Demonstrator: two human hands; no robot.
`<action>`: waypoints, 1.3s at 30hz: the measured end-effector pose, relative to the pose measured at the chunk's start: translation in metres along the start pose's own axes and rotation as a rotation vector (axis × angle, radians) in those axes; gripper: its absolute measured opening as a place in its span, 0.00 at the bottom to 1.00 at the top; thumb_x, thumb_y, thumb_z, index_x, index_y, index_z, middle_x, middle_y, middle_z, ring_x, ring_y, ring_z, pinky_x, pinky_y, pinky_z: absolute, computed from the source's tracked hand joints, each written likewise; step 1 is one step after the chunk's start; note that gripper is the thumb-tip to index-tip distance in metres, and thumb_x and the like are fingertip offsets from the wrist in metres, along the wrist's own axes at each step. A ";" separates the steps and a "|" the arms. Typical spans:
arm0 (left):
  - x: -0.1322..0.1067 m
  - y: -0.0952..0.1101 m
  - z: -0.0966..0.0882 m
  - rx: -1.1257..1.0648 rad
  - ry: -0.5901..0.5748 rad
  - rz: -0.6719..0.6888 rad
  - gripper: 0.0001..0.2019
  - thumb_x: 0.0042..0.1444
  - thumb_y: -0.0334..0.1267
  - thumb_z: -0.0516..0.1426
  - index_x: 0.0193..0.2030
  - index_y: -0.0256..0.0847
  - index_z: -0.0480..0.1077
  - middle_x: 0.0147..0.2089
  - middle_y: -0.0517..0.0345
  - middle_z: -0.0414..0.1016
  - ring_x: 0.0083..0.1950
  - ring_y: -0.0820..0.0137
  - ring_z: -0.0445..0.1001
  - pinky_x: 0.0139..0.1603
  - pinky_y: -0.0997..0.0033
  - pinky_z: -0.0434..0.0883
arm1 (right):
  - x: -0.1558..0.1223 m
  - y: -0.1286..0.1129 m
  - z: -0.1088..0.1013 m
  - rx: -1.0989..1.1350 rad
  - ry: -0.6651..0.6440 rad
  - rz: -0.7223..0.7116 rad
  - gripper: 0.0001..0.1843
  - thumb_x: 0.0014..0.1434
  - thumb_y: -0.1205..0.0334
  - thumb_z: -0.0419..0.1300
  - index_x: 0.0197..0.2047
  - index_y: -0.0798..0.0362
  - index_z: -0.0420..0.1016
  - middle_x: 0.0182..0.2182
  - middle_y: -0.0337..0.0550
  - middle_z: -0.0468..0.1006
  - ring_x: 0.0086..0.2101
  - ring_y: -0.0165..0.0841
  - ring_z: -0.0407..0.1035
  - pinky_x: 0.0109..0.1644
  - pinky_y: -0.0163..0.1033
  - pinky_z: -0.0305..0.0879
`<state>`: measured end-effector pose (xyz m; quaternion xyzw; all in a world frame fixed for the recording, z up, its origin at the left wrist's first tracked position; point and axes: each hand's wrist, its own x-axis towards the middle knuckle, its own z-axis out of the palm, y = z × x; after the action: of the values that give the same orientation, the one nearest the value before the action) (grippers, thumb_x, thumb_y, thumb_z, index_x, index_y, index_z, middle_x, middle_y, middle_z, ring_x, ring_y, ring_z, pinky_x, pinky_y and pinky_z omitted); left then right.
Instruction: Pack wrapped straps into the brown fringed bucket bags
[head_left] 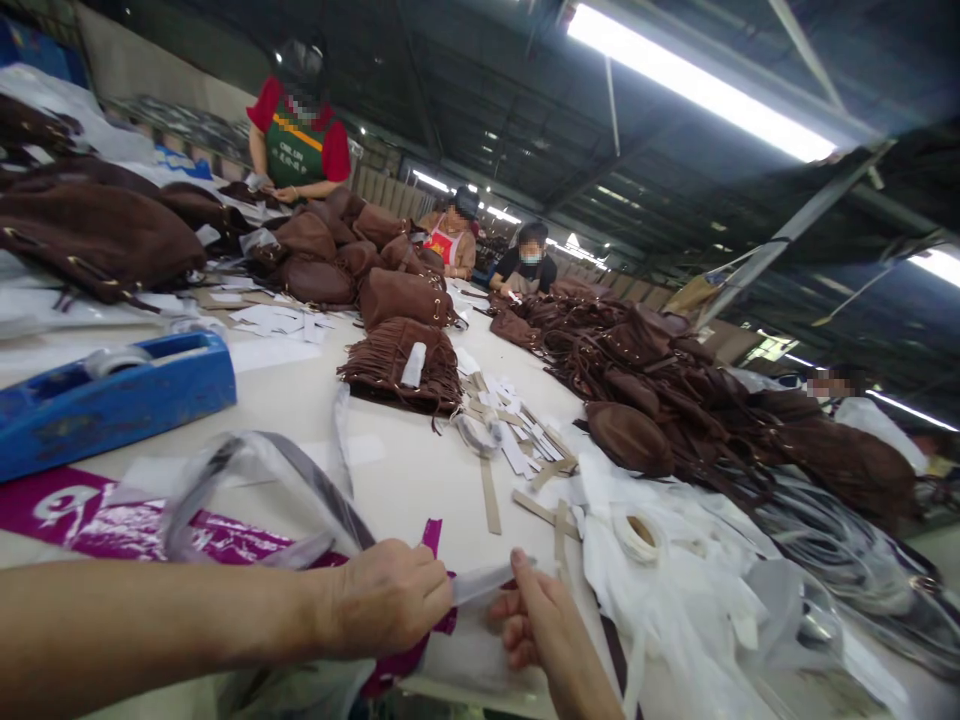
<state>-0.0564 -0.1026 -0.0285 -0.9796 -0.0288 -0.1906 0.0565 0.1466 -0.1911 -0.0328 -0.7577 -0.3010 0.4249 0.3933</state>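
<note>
My left hand [390, 597] is closed in a fist around a dark strap [319, 485] sleeved in clear plastic, which loops out to the left. A translucent plastic strip [484, 582] stretches from this fist to my right hand [546, 625]. There the thumb and forefinger pinch the strip's end, while the other fingers curl loosely. Purple plastic [401, 665] shows below and behind my left hand; whether the fist also holds it is hidden. More purple printed plastic [82, 515] lies under the strap's loop.
A blue tape dispenser [120, 395] stands at left. A fringed brown bag [405, 365] lies ahead, with paper and card strips [525, 430] beside it. Brown bags [630, 370] are heaped at right, near white plastic [675, 560] and a tape roll [636, 535]. Several people work farther back.
</note>
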 end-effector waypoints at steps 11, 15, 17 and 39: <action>0.017 -0.046 -0.005 -0.077 -0.158 0.009 0.04 0.54 0.29 0.59 0.32 0.41 0.68 0.33 0.59 0.72 0.31 0.69 0.69 0.24 0.68 0.59 | 0.021 -0.025 0.003 -1.212 0.079 -0.870 0.14 0.56 0.76 0.52 0.33 0.49 0.75 0.30 0.39 0.74 0.26 0.30 0.69 0.26 0.34 0.51; 0.035 -0.061 -0.004 -0.041 -0.202 -0.102 0.04 0.53 0.28 0.58 0.32 0.39 0.68 0.35 0.55 0.72 0.35 0.65 0.70 0.31 0.65 0.63 | 0.022 -0.039 0.012 -1.459 0.065 -1.082 0.14 0.54 0.80 0.56 0.27 0.50 0.72 0.26 0.37 0.73 0.24 0.29 0.68 0.25 0.37 0.44; 0.041 -0.060 0.000 -0.052 -0.180 -0.126 0.03 0.53 0.27 0.57 0.34 0.38 0.68 0.36 0.54 0.72 0.37 0.64 0.70 0.35 0.64 0.65 | 0.026 -0.041 0.011 -1.442 0.065 -1.198 0.14 0.53 0.80 0.56 0.26 0.51 0.70 0.24 0.36 0.73 0.24 0.30 0.68 0.25 0.38 0.44; 0.035 -0.027 0.033 -0.138 -0.137 -0.070 0.04 0.53 0.30 0.58 0.34 0.39 0.66 0.35 0.56 0.70 0.33 0.66 0.70 0.26 0.69 0.63 | 0.005 -0.017 0.009 -1.069 0.293 -0.655 0.11 0.61 0.65 0.54 0.26 0.50 0.69 0.25 0.42 0.76 0.27 0.37 0.70 0.31 0.38 0.54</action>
<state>-0.0142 -0.0703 -0.0426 -0.9903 -0.0539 -0.1266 -0.0200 0.1388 -0.1753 -0.0235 -0.7681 -0.6303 -0.0335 0.1080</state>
